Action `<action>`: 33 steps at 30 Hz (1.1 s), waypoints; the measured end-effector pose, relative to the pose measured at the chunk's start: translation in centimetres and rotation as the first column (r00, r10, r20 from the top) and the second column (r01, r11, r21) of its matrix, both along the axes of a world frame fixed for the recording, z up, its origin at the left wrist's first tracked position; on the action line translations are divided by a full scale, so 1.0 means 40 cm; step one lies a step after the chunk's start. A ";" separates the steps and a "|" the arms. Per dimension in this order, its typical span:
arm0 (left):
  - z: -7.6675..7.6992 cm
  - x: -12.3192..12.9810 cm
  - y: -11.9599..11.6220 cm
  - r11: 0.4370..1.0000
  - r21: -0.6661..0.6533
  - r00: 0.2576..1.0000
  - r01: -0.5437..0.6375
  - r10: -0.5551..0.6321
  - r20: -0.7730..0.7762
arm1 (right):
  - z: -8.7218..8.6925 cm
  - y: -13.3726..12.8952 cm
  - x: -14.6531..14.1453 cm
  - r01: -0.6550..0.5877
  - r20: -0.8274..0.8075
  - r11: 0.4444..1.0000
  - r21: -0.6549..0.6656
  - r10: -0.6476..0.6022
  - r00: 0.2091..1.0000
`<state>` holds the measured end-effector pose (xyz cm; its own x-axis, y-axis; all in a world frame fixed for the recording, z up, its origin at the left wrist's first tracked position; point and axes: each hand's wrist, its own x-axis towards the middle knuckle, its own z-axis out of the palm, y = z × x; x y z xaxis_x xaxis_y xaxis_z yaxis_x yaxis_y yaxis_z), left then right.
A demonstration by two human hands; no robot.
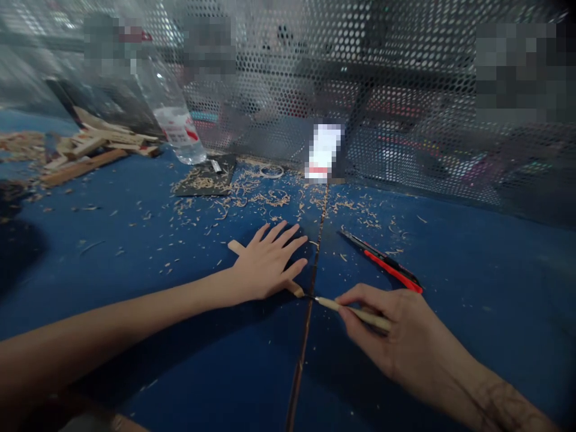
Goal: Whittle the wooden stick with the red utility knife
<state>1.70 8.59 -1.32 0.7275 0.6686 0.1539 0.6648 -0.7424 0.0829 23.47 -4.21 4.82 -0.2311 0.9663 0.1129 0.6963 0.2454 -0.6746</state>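
Note:
My left hand (265,264) lies flat with its fingers spread, palm down over a pale wooden piece (295,289) on the blue table. The ends of the piece stick out on both sides of the hand; its middle is hidden. My right hand (396,324) pinches the light wooden handle of a carving tool (328,303). The tool's thin dark tip points left and is at the right end of the wooden piece; whether they touch is hard to tell. A red and black utility knife (387,264) rests beyond my right hand.
Wood shavings (279,198) are scattered on the blue table (477,270). A plastic bottle (177,129), a dark square plate (198,183) and wood scraps (90,144) stand or lie at the back left. Behind them rises a perforated metal screen (396,72), with a bright blurred rectangle (324,150) before it.

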 end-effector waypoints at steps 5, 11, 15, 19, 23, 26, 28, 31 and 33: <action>0.004 0.012 0.004 1.000 -0.015 1.000 -0.018 0.018 -0.014 | -0.001 -0.010 -0.013 -0.057 0.044 0.997 0.058 0.055 0.998; 0.009 0.012 0.003 0.997 -0.077 1.000 -0.014 0.013 -0.010 | -0.009 -0.001 -0.026 0.005 0.147 0.969 0.247 -0.042 0.988; 0.009 0.006 0.001 0.996 -0.084 0.999 0.004 0.000 0.042 | 0.023 0.030 -0.066 0.087 -0.069 0.943 0.320 -0.068 0.995; 0.001 -0.001 0.003 0.998 -0.066 0.999 0.021 -0.018 0.051 | 0.014 0.091 -0.101 -0.103 -0.629 0.993 -0.064 0.040 0.776; -0.009 -0.009 0.018 0.994 -0.061 0.996 0.091 -0.090 0.018 | -0.026 0.156 -0.120 -0.389 -0.747 0.894 -0.222 0.101 0.657; -0.006 -0.016 0.036 0.974 -0.077 0.977 0.212 -0.211 0.015 | -0.031 0.181 -0.137 -0.373 -0.755 0.892 -0.254 0.058 0.654; 0.001 -0.019 0.047 0.943 -0.108 0.949 0.315 -0.314 0.025 | -0.022 0.184 -0.149 -0.370 -0.746 0.886 -0.280 0.042 0.665; 0.012 -0.023 0.058 0.905 -0.147 0.917 0.399 -0.397 0.047 | -0.011 0.179 -0.166 -0.384 -0.729 0.857 -0.343 0.015 0.684; 0.017 -0.025 0.059 0.888 -0.139 0.898 0.439 -0.434 0.070 | -0.013 0.177 -0.177 -0.351 -0.725 0.857 -0.376 -0.036 0.688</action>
